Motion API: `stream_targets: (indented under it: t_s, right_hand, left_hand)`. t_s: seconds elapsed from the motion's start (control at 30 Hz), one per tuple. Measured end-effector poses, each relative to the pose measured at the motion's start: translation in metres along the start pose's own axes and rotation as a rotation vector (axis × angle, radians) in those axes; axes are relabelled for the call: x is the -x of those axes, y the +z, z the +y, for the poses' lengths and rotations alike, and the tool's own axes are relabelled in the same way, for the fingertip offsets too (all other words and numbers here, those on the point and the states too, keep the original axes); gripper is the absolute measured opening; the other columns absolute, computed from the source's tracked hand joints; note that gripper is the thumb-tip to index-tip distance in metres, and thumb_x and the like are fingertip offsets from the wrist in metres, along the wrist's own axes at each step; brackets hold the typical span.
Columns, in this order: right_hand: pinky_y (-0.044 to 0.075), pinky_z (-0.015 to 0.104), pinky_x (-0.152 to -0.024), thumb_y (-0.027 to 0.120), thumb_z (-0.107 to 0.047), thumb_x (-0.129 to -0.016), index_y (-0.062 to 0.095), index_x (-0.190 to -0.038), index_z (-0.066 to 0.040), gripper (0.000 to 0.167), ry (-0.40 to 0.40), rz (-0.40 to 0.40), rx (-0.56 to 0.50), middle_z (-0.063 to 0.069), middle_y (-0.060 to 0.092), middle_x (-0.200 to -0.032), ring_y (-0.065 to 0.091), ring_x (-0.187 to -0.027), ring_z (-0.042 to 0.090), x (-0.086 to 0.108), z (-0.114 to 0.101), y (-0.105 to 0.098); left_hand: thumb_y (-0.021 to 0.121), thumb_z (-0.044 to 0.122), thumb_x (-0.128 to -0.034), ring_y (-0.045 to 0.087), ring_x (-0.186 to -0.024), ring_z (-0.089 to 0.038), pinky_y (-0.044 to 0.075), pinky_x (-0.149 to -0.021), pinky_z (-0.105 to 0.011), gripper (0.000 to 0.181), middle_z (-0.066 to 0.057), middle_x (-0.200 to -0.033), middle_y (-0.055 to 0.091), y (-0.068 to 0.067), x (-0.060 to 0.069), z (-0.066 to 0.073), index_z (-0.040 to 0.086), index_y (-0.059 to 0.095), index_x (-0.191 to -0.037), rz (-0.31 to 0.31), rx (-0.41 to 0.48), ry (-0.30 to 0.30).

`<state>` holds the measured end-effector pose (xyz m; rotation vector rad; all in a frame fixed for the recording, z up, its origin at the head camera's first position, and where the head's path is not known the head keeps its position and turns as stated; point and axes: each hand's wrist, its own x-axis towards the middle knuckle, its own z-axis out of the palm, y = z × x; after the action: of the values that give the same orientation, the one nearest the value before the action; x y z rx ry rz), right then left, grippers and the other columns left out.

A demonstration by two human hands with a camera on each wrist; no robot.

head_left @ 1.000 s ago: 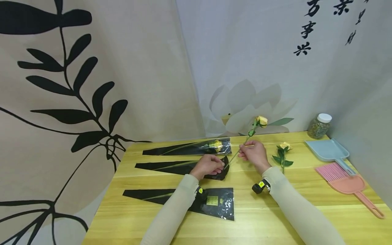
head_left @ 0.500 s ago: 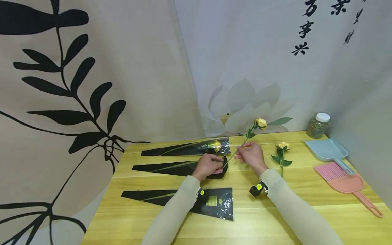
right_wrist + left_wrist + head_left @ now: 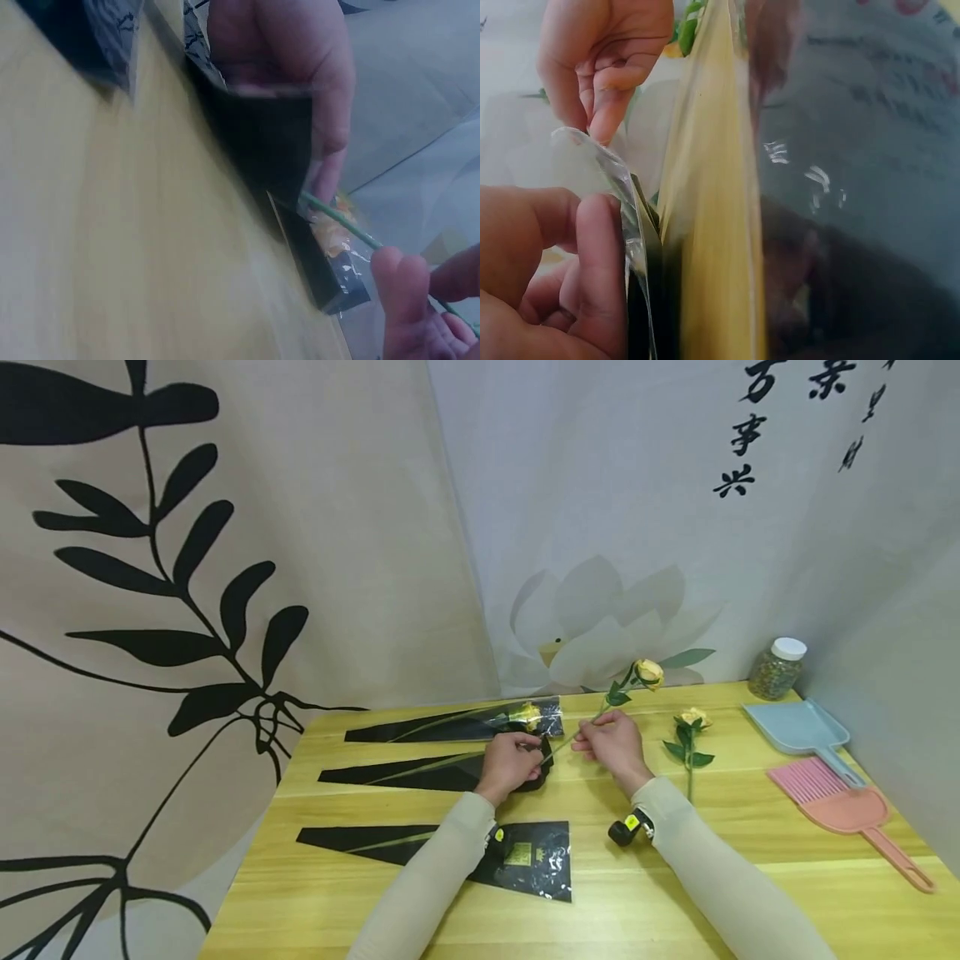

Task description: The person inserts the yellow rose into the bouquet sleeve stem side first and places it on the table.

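Observation:
My right hand (image 3: 615, 747) pinches the green stem of a yellow rose (image 3: 648, 674), whose bloom points up and to the right. The stem's lower end reaches into the mouth of the middle black flower sleeve (image 3: 420, 774). My left hand (image 3: 510, 767) holds that sleeve at its wide end. In the left wrist view, thumb and fingers pinch the sleeve's clear film edge (image 3: 600, 154). From the right wrist, the stem (image 3: 345, 219) passes in at the raised black opening. The stem's tip is hidden inside the sleeve.
Behind lies a sleeve (image 3: 450, 722) holding a yellow rose; in front lies a flat sleeve (image 3: 543, 860) with gold print. Another yellow rose (image 3: 693, 720) lies right of my right hand. Farther right are a blue dustpan (image 3: 798, 727), a pink brush-and-pan piece (image 3: 847, 810) and a lidded jar (image 3: 777, 670).
The rose has come down slightly and tilts more to the right, its stem still at the sleeve's mouth. My right hand has shifted a little left; my left hand keeps its hold.

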<state>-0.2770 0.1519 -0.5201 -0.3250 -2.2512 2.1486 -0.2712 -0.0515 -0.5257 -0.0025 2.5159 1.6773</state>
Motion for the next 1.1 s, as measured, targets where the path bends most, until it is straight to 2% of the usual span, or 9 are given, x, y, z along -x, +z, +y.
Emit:
stream_targets:
  t_s: [0.07,0.2,0.4,0.7,0.93,1.1]
  right_hand:
    - [0.067,0.036,-0.066,0.067,-0.014,-0.104,0.049,-0.115,-0.001,0.025,-0.001,-0.006,-0.004,0.009,0.079,-0.086,0.078,-0.068,0.013,0.000,0.000,0.001]
    - [0.066,0.034,-0.065,0.066,-0.013,-0.104,0.048,-0.114,0.000,0.024,0.006,-0.015,-0.010,0.013,0.080,-0.089,0.078,-0.069,0.015,0.002,0.003,0.006]
    - [0.065,0.032,-0.062,0.066,-0.011,-0.104,0.048,-0.114,0.000,0.023,0.022,-0.030,-0.053,0.016,0.080,-0.090,0.079,-0.069,0.016,0.006,0.007,0.014]
    - [0.062,0.028,-0.058,0.064,-0.017,-0.106,0.049,-0.114,-0.002,0.023,0.062,-0.050,-0.072,0.018,0.081,-0.100,0.079,-0.071,0.015,0.012,0.010,0.022]
    - [0.046,0.021,-0.043,0.068,-0.022,-0.104,0.049,-0.112,-0.005,0.027,0.079,-0.064,-0.057,0.020,0.080,-0.108,0.064,-0.051,0.010,0.019,0.011,0.029]
    - [0.044,0.021,-0.041,0.069,-0.021,-0.104,0.049,-0.113,-0.004,0.028,0.078,-0.084,-0.078,0.016,0.080,-0.102,0.059,-0.046,0.008,0.021,0.014,0.034]
  left_hand:
    - [0.073,0.008,-0.0970,0.073,-0.061,-0.013,0.064,-0.060,-0.028,0.020,-0.006,-0.075,0.074,-0.001,-0.001,0.000,0.011,0.081,-0.115,-0.012,0.037,-0.006]
    - [0.072,0.012,-0.1006,0.075,-0.067,-0.013,0.065,-0.065,-0.028,0.021,-0.008,-0.085,0.077,-0.004,-0.003,0.000,0.009,0.080,-0.120,-0.077,0.088,-0.011]
    - [0.070,0.015,-0.1034,0.075,-0.074,-0.013,0.066,-0.069,-0.028,0.025,-0.008,-0.099,0.078,-0.009,-0.005,0.003,0.007,0.078,-0.125,-0.148,0.089,0.002]
    - [0.065,0.015,-0.1066,0.074,-0.075,-0.012,0.065,-0.070,-0.027,0.024,-0.006,-0.097,0.077,-0.009,-0.007,0.008,0.011,0.078,-0.127,-0.151,0.042,0.022]
    - [0.067,0.018,-0.1063,0.073,-0.074,-0.011,0.064,-0.069,-0.026,0.022,-0.004,-0.097,0.077,-0.007,-0.008,0.010,0.015,0.080,-0.123,-0.127,0.038,0.022]
    - [0.067,0.017,-0.1060,0.072,-0.073,-0.010,0.064,-0.068,-0.025,0.023,-0.004,-0.097,0.077,-0.004,-0.008,0.011,0.012,0.079,-0.125,-0.130,0.041,0.042]
